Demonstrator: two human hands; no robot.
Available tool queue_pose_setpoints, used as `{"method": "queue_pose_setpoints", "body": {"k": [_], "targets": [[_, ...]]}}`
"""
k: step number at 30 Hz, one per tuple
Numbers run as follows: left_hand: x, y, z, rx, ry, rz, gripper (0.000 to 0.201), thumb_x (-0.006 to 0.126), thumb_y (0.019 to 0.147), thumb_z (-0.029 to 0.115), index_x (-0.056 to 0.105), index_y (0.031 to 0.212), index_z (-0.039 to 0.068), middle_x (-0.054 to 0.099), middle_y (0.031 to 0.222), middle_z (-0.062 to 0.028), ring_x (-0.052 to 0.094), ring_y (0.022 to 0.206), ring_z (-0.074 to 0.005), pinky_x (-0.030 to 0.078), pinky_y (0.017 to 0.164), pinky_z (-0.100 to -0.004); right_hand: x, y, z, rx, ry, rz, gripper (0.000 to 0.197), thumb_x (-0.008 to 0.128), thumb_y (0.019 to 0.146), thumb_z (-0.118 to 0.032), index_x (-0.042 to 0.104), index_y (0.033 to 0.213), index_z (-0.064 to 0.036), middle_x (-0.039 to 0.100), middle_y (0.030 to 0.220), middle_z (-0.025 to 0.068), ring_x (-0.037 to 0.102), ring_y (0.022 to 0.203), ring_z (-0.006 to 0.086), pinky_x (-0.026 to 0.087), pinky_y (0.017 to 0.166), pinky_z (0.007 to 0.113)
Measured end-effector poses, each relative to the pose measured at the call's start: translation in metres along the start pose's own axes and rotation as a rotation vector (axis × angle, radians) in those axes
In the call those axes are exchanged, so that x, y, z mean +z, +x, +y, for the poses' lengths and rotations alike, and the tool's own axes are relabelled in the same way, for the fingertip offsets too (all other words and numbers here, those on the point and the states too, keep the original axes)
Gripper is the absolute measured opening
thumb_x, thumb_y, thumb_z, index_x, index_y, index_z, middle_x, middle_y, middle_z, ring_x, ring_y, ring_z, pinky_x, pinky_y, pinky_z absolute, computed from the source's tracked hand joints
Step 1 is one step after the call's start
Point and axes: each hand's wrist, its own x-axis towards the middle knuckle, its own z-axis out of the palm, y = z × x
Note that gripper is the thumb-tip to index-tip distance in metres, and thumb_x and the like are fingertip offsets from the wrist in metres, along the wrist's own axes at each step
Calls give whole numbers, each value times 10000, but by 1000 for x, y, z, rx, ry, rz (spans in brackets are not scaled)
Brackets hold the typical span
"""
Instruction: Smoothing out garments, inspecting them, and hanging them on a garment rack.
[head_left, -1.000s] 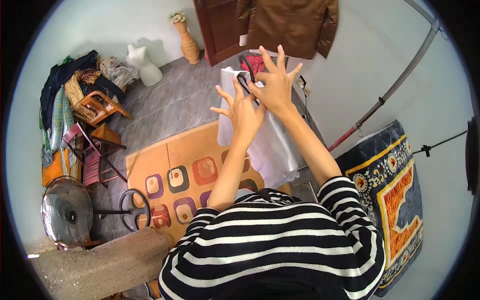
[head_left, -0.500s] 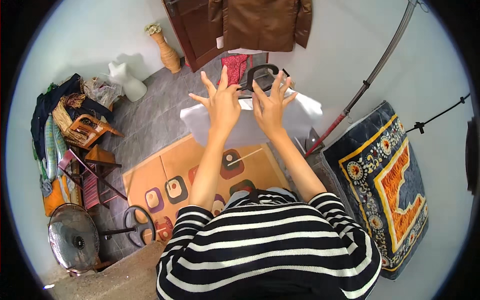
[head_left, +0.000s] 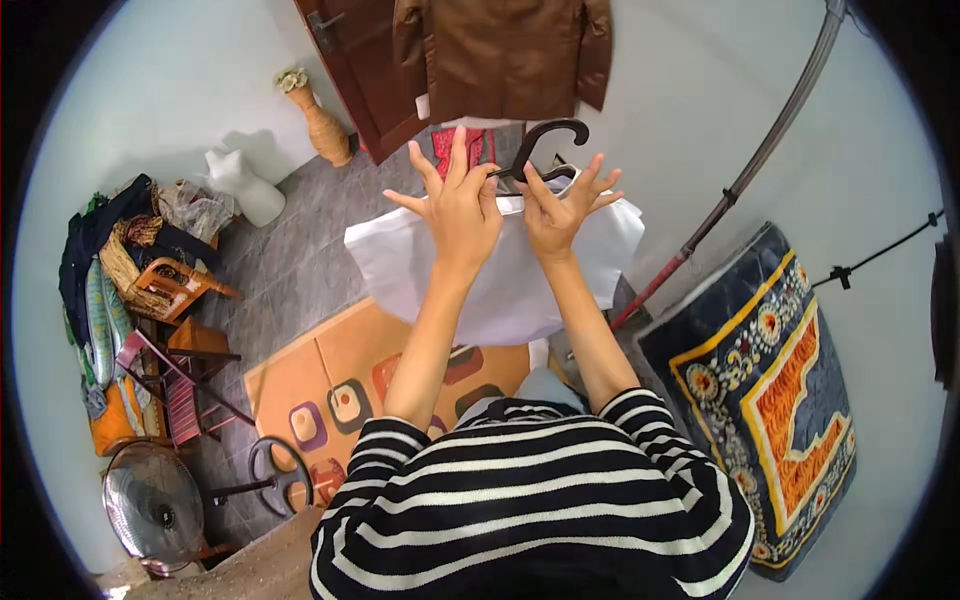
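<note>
A white shirt (head_left: 490, 295) hangs in front of me on a black clothes hanger (head_left: 526, 150), its hook standing up above the collar. My left hand (head_left: 462, 220) pinches at the hanger's left side near the neck with thumb and forefinger, its other fingers fanned out. Close to the hook's base, my right hand (head_left: 556, 222) makes a similar pinch, its remaining fingers spread. The fingertips partly hide whether shirt fabric is also caught in either pinch. Most of the shirt drops below and beyond my wrists.
A brown jacket (head_left: 505, 60) hangs ahead beside a door (head_left: 365, 85). On the left are a fan (head_left: 152, 500), a chair piled with clothes (head_left: 170, 280), a white torso form (head_left: 245, 188) and a vase (head_left: 325, 130). A pole (head_left: 770, 130) and patterned blanket (head_left: 765, 400) stand right.
The shirt and hanger have tilted so that more of the white front shows. Both hands have shifted slightly right, still pinching, and the view has tipped upward a little.
</note>
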Motion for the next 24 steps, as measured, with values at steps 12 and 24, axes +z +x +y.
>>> {"method": "queue_pose_setpoints", "body": {"k": [12, 24], "targets": [[64, 119, 44, 152, -74, 224, 336, 652, 794, 340, 629, 1009, 83, 381, 1414, -129, 163, 1341, -439, 55, 1024, -645, 49, 151, 102, -182, 64, 270, 279, 711, 725, -125, 733, 930, -313, 26, 1522, 176, -127, 1379, 405, -162, 1017, 593], [124, 338, 119, 439, 143, 663, 305, 593, 832, 360, 666, 873, 66, 511, 1304, -84, 269, 1291, -431, 145, 967, -702, 113, 353, 182, -250, -106, 583, 310, 627, 757, -129, 711, 975, -333, 55, 1521, 176, -158, 1358, 449, -209, 916, 684]]}}
